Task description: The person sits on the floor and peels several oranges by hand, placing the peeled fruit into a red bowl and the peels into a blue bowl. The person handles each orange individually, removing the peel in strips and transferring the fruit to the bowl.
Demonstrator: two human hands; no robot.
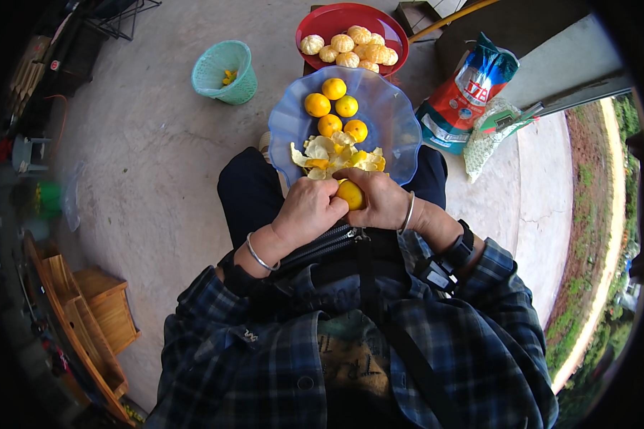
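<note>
Both hands meet around one orange mandarin just over the near rim of a blue plastic bowl with a wavy edge. My left hand presses its thumb and curled fingers against the fruit's left side. From the right, my right hand wraps the same fruit with thumb and fingers. Inside the bowl, torn mandarin peels lie close to my fingers. Beyond them sit several whole unpeeled mandarins. The bowl rests at my knees. The fruit's underside is hidden by my hands.
Past the bowl, a red round tray holds several peeled mandarins. A green lined wastebasket with some peel inside stands on the concrete floor, left. Right of the bowl are a red-and-blue printed bag and a patterned bag.
</note>
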